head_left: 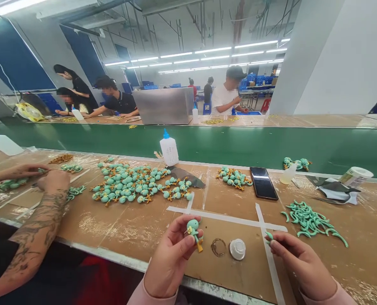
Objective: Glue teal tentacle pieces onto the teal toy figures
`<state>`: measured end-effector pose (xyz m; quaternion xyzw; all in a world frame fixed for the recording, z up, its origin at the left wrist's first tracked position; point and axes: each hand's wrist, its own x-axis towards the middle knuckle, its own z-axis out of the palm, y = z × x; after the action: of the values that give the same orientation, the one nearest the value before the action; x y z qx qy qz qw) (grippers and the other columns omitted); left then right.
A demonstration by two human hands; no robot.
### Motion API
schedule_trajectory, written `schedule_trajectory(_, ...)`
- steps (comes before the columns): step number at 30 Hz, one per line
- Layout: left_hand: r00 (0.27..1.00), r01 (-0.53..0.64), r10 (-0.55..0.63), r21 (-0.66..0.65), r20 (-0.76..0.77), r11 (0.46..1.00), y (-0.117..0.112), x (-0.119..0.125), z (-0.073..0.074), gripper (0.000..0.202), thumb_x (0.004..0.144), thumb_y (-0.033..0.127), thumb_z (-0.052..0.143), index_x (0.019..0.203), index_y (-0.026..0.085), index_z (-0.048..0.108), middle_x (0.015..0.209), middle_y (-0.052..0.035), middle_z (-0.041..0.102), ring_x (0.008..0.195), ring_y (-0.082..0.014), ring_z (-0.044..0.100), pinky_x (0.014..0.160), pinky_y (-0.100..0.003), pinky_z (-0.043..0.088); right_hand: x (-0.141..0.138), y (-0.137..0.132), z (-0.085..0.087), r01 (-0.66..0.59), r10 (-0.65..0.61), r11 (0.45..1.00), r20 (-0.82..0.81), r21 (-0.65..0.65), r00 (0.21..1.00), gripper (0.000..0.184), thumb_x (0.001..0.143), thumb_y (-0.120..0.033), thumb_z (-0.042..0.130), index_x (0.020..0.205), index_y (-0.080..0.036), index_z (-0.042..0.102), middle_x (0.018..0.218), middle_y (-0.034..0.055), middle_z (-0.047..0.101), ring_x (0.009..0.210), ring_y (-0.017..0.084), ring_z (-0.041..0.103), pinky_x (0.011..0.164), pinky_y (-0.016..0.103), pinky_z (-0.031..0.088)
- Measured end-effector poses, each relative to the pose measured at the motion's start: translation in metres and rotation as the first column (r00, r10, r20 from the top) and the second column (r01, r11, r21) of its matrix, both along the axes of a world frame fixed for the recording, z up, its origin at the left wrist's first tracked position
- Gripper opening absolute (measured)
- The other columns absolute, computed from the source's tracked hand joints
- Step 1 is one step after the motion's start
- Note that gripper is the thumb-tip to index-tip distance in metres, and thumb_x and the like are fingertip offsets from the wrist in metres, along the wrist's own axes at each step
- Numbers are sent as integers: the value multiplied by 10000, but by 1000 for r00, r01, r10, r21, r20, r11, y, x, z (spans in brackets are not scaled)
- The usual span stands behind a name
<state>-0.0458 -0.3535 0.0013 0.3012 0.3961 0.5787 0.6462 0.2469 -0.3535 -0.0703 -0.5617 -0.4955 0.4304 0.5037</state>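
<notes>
My left hand pinches a small teal toy figure with an orange-brown lower part, held upright above the brown worktable. My right hand is closed on a small curved teal arm piece at its fingertips. Between my hands lie a white cap and a ring-shaped glue mark. A loose pile of teal arm pieces lies just beyond my right hand.
A big heap of finished teal figures and a smaller heap sit farther back, with a white glue bottle, a black phone and a tape roll. A tattooed co-worker's arm works at left. A green conveyor belt runs behind.
</notes>
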Motion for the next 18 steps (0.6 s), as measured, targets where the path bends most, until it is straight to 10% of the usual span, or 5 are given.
schedule_trajectory(18,988,-145,143,-41,-60,989,-5,-3,-23,396,545,286,888,916,282,748,1009,-25,728,768,-161,676,708,-209,565,-43,29,13,-223,227,967,21,-124,974,531,655,-662,703,698,-133,709,693,71,676,659,189,587,642,295,456)
